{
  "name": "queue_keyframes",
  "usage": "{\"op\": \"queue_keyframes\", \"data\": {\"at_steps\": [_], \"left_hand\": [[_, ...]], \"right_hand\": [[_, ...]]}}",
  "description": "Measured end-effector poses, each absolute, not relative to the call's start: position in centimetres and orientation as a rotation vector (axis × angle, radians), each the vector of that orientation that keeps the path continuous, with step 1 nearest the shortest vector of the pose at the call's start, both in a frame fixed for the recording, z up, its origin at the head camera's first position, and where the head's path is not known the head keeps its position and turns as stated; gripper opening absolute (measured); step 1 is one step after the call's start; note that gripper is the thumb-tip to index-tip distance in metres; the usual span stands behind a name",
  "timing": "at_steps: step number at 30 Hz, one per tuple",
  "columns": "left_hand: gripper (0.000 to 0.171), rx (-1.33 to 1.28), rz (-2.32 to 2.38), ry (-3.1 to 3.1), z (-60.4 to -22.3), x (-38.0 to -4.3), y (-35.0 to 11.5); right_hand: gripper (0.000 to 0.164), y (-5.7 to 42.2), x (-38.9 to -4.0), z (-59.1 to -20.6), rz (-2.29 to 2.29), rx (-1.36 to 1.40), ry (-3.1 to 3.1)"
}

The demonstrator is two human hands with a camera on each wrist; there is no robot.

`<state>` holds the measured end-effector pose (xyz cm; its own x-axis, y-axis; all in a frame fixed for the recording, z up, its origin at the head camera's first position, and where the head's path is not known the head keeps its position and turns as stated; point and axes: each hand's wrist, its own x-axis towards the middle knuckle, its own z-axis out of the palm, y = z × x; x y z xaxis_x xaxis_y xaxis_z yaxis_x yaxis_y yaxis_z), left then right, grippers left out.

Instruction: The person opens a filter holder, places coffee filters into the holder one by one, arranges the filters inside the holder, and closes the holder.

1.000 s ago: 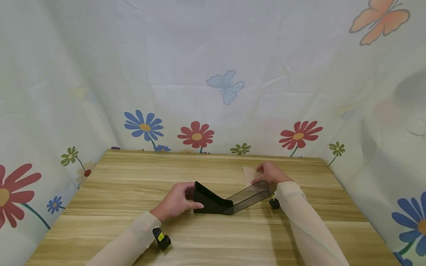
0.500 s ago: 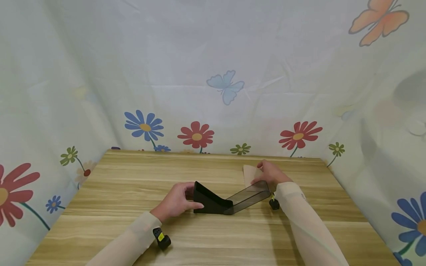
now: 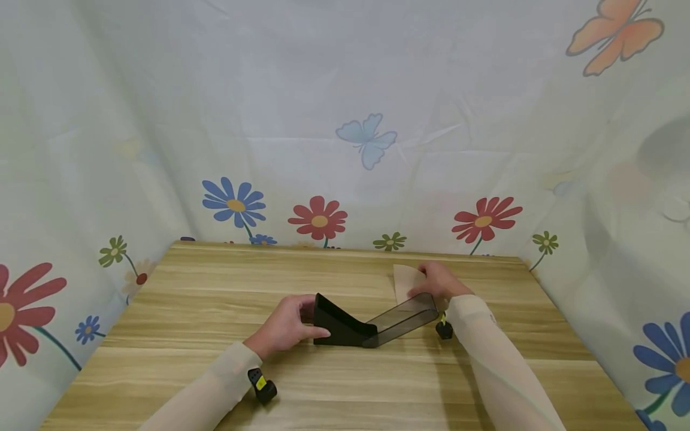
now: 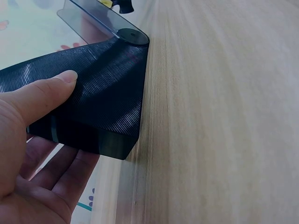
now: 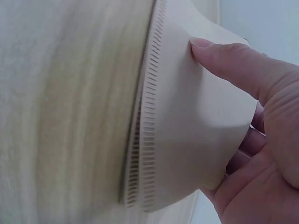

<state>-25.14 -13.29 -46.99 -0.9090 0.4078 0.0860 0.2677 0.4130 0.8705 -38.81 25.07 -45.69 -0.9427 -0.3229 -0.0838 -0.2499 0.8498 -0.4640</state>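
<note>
My left hand (image 3: 288, 323) grips the left end of a black box (image 3: 345, 329) standing on the table. Its thumb lies on the ribbed side wall in the left wrist view, with the fingers behind. A clear smoky lid (image 3: 406, 317) hangs open from the box's right end, tilted up to the right. Behind that lid, my right hand (image 3: 439, 281) pinches cream paper coffee filters (image 5: 201, 116), thumb on the near face and fingers at the back. The crimped edges of at least two layers show, slightly parted at one end. The lid partly covers the filters in the head view.
The wood-grain table (image 3: 242, 269) reaches back to a white curtain (image 3: 269, 120) printed with flowers and butterflies. Small black wrist cameras hang at the left cuff (image 3: 239, 362) and the right cuff (image 3: 469, 308).
The upper edge of the coffee filters has risen slightly as my right hand shifts a little. My left hand, the box and its lid have stayed in place.
</note>
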Motion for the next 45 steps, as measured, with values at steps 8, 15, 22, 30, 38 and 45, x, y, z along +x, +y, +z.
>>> {"op": "queue_keyframes", "data": {"at_steps": [8, 15, 22, 30, 38, 45], "left_hand": [[0.034, 0.605, 1.523, 2.520, -46.9, -25.1, -13.2], [0.034, 0.611, 1.532, 2.511, -47.0, -25.1, -13.2], [0.035, 0.632, 1.567, 2.473, -46.9, -25.1, -13.2], [0.034, 0.616, 1.558, 2.479, -46.7, -25.0, -13.1], [0.034, 0.617, 1.559, 2.478, -46.9, -25.1, -13.2], [0.035, 0.621, 1.563, 2.478, -47.1, -25.1, -13.2]], "right_hand": [[0.040, 25.6, -38.8, -44.9, -0.811, -0.402, 2.747], [0.038, 26.0, -38.5, -43.9, -0.847, -0.403, 2.717], [0.043, 26.6, -38.4, -43.6, -1.034, -0.405, 2.629], [0.051, 26.7, -38.2, -43.2, -1.132, -0.402, 2.574], [0.047, 26.2, -37.9, -42.5, -1.171, -0.448, 2.601], [0.039, 25.5, -37.5, -41.5, -1.210, -0.448, 2.613]]}}
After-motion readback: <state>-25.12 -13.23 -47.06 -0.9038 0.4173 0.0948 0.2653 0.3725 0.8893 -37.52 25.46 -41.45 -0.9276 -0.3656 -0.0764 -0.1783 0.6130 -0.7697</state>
